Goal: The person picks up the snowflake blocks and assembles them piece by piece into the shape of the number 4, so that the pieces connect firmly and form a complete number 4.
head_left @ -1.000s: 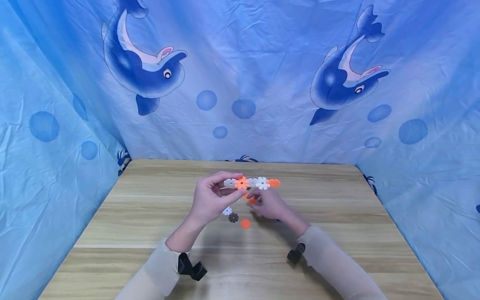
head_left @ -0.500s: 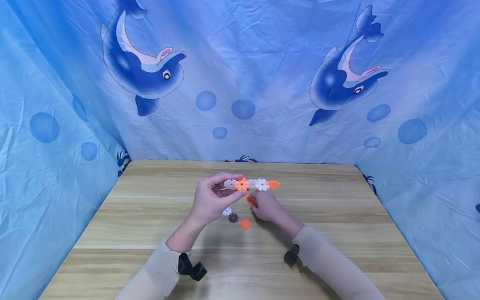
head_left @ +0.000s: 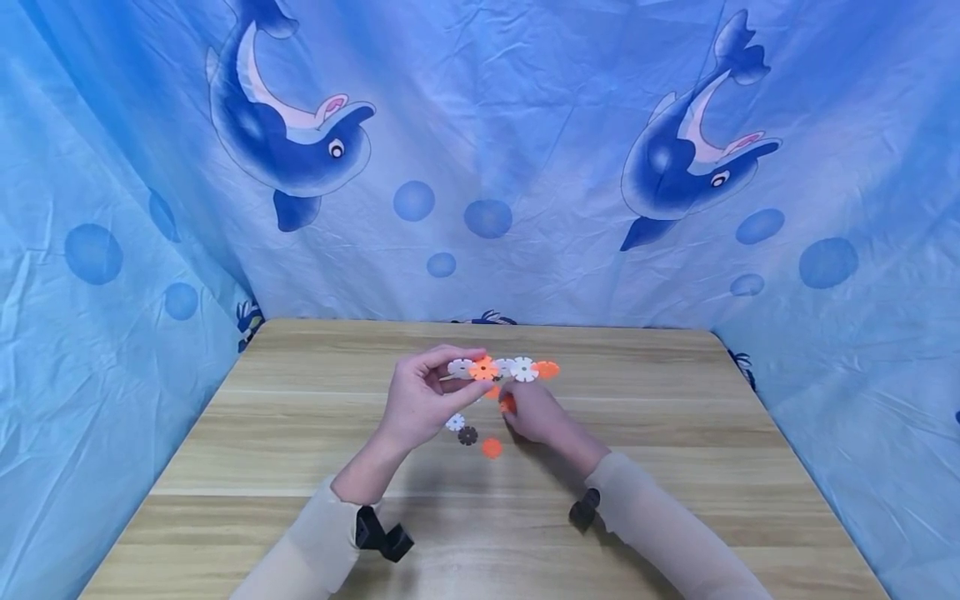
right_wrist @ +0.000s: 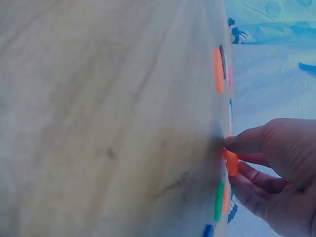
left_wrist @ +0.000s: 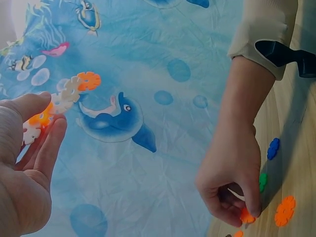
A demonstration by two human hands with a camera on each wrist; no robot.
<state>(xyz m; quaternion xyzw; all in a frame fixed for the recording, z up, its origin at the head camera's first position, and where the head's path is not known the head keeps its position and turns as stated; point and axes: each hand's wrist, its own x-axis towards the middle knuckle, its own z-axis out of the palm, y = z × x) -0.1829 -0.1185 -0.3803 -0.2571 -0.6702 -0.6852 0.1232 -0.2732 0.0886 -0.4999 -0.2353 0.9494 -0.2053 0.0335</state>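
Note:
My left hand (head_left: 420, 396) pinches a chain of interlocking snowflake discs (head_left: 524, 369) between thumb and fingers, raised above the table. White and orange discs alternate along part of it, and an orange one forms the right end. Below and right of the chain, my right hand (head_left: 534, 412) is down at the tabletop. In the right wrist view its thumb and fingers pinch a loose orange snowflake disc (right_wrist: 231, 163), tilted up at the table surface. From the head view that disc is partly hidden by the fingers.
Loose white (head_left: 454, 422), brown (head_left: 467, 436) and orange discs (head_left: 491, 448) lie on the wooden table (head_left: 300, 467) nearer the body. Green (left_wrist: 263, 181) and blue discs (left_wrist: 273, 148) lie beside the right hand. A blue dolphin-print curtain (head_left: 480, 125) surrounds the table.
My right hand has shifted slightly left, and its fingers have drawn in on the orange snowflake disc. The left hand and chain have stayed nearly still.

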